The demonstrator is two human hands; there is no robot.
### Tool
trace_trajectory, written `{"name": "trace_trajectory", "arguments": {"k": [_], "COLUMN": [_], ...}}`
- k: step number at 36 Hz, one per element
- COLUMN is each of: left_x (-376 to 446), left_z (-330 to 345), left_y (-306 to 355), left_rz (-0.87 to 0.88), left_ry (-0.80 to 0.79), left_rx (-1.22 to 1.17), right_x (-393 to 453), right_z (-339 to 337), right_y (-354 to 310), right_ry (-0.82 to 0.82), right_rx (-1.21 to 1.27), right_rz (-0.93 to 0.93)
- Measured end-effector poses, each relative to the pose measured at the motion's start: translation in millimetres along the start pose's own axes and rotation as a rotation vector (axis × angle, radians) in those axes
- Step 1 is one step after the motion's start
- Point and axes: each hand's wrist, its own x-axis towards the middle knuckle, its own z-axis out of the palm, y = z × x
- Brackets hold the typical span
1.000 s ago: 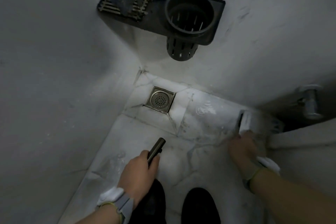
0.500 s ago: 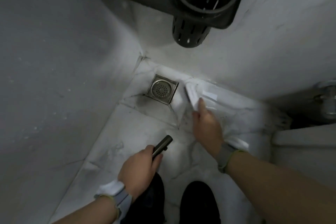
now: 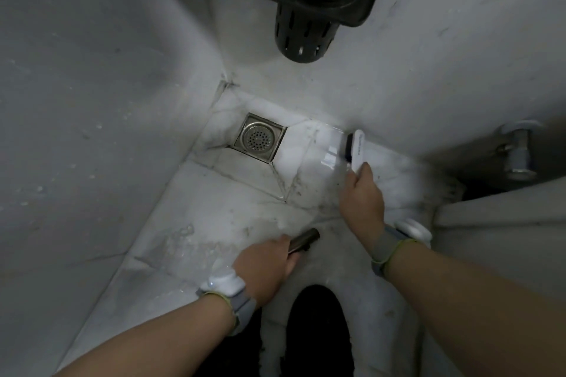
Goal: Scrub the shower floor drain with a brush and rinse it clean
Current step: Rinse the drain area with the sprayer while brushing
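Head view. Floor drain (image 3: 260, 138): square steel grate set in white floor tile (image 3: 232, 208) near wall corner, at 11 o'clock from right hand. Right hand (image 3: 363, 196): fingers clamped on white brush (image 3: 358, 150), dark bristles facing left, brush head on tile just beside wall, clear of drain. Left hand (image 3: 266, 268): at 6 o'clock from drain, fingers wrapped around dark metal spray nozzle (image 3: 304, 241), tip pointing toward 2 o'clock. Slotted black holder (image 3: 303, 30) mounted on wall at 12 o'clock.

Your left hand (image 3: 266, 263) sits low and near your body, knuckles up, fingers curled round a dark metal handle (image 3: 303, 241). Your right arm reaches further forward, and your right hand (image 3: 363, 196) grips a white brush (image 3: 359, 148), index finger lying along it. Both wrists wear grey bands.
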Motion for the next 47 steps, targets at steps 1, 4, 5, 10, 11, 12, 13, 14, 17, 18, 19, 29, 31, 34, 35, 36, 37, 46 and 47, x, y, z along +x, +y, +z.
{"name": "trace_trajectory", "arguments": {"k": [1, 4, 5, 10, 11, 12, 13, 14, 17, 18, 19, 29, 31, 34, 35, 36, 37, 46, 47], "left_x": [-0.3, -5.6, -6.2, -5.8, -6.4, -7.3, -6.5, -5.5, -5.2, -4.9, -4.9, -5.5, -6.4, -8.5, -9.4, -9.6, -10.2, -15.7, -13.8], "left_z": [-0.4, -0.3, 0.1, -2.6, -3.7, -4.3, -4.4, -3.1, 1.0, 1.0, -1.7, -42.4, -41.4, -41.6, -42.4, -45.5, -50.7, -77.8, -78.7], "left_y": [-3.4, -16.3, -17.2, -24.9, -26.0, -28.6, -30.6, -33.7, -32.3, -31.4, -32.8, -89.9, -91.5, -94.0, -94.0, -97.0, -100.9, -134.7, -138.0], "left_rz": [-0.027, -0.084, -0.097, -0.21, -0.218, -0.223, -0.232, -0.235, -0.232, -0.226, -0.236, -0.382, -0.394, -0.414, -0.425, -0.441, -0.461, -0.582, -0.586], "left_ry": [0.003, 0.043, 0.053, 0.107, 0.116, 0.122, 0.126, 0.125, 0.143, 0.139, 0.132, 0.238, 0.261, 0.215, 0.197, 0.188, 0.183, 0.187, 0.195], "left_rx": [-0.003, -0.055, -0.071, -0.121, -0.113, -0.108, -0.11, -0.115, -0.131, -0.127, -0.112, -0.106, -0.111, -0.109, -0.114, -0.138, -0.159, -0.238, -0.227], "right_x": [-1.8, -8.3, -9.5, -17.9, -19.3, -20.8, -21.9, -21.5, -25.0, -26.1, -27.5, -24.4, -22.3, -7.5, -0.4, 6.9, 13.8, 34.3, 36.8], "right_z": [-0.7, -0.5, -1.6, 5.0, 4.6, 4.2, 1.8, 1.0, -9.9, -12.5, -13.7, 20.4, 19.2, 17.2, 14.6, 12.7, 10.9, 15.7, 24.2], "right_y": [-0.7, -1.0, 0.1, 0.9, 0.5, 0.2, -0.1, 1.2, 3.9, 7.1, 8.4, -47.6, -53.6, -57.8, -58.5, -63.7, -69.7, -106.1, -108.8], "right_ry": [-0.01, -0.056, -0.07, -0.15, -0.165, -0.184, -0.206, -0.222, -0.243, -0.247, -0.252, -0.492, -0.524, -0.583, -0.595, -0.603, -0.602, -0.518, -0.521], "right_rx": [0.002, 0.035, 0.029, 0.014, 0.024, 0.035, 0.027, 0.026, 0.008, 0.005, 0.023, -0.104, -0.155, -0.293, -0.356, -0.421, -0.484, -0.576, -0.55], "right_rz": [-0.006, -0.003, -0.002, -0.023, -0.027, -0.03, -0.028, -0.022, -0.008, -0.013, -0.009, -0.237, -0.287, -0.362, -0.384, -0.407, -0.436, -0.53, -0.497]}}
